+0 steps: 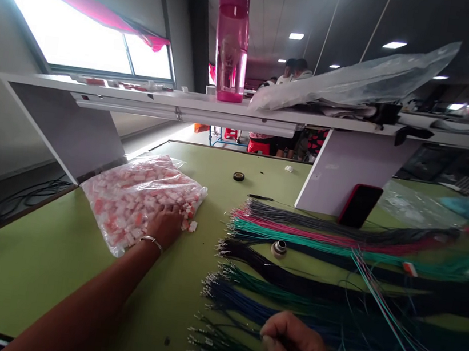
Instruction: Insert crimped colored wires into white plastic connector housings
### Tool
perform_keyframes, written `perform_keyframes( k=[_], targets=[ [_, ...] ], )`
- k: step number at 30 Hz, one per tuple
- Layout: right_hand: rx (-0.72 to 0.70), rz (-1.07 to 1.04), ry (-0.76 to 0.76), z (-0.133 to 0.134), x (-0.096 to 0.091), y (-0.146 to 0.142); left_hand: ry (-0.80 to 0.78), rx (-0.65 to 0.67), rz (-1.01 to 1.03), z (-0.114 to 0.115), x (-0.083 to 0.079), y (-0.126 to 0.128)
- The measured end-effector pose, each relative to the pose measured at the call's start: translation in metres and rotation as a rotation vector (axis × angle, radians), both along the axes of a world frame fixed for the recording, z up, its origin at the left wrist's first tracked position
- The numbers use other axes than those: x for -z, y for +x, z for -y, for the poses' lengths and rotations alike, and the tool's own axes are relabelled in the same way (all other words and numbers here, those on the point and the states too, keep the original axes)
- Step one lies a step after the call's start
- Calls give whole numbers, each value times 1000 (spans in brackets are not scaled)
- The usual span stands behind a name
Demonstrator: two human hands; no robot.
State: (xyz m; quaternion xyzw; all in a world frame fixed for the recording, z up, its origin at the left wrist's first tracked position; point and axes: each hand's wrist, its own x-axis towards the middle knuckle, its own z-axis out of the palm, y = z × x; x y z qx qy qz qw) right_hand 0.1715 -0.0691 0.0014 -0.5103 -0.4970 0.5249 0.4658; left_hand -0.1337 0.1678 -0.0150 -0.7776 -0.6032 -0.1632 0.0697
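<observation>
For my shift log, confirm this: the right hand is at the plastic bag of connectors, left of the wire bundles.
Wrong hand: the head view shows the left hand at the plastic bag of connectors, left of the wire bundles.

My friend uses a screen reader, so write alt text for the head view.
The left hand touches a clear bag of small pinkish-white pieces; the right hand, curled, is over bundled wires on a green table.

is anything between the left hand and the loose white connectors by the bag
Nothing visible: the left hand is at the right end of the clear plastic bag, right beside the loose white connectors. Whether bag film separates its fingers from the pieces inside, I can't tell.
</observation>
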Motion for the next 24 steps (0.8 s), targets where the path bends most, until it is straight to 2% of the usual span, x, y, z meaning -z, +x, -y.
perform_keyframes(
  k=[4, 7, 12, 17, 21, 24],
  targets=[
    [-12, 16, 2, 0, -1, -1, 63, 36, -23, -8, 13, -3],
    [-29, 20, 12, -1, -2, 0, 86, 46, -16, -5, 17, -6],
    [-128, 9, 12, -2, -1, 2, 81, 118, -3, 27, 20, -1],
    [-96, -18, 37, 0, 0, 2, 64, 167, -8, 66, 21, 4],
    [-84, -24, 44, 1, 0, 3, 12, 183, -66, 85, 12, 8],
    [-62, -54, 39, -1, 1, 4, 64, 112, -138, 91, -7, 30]
  ],
)
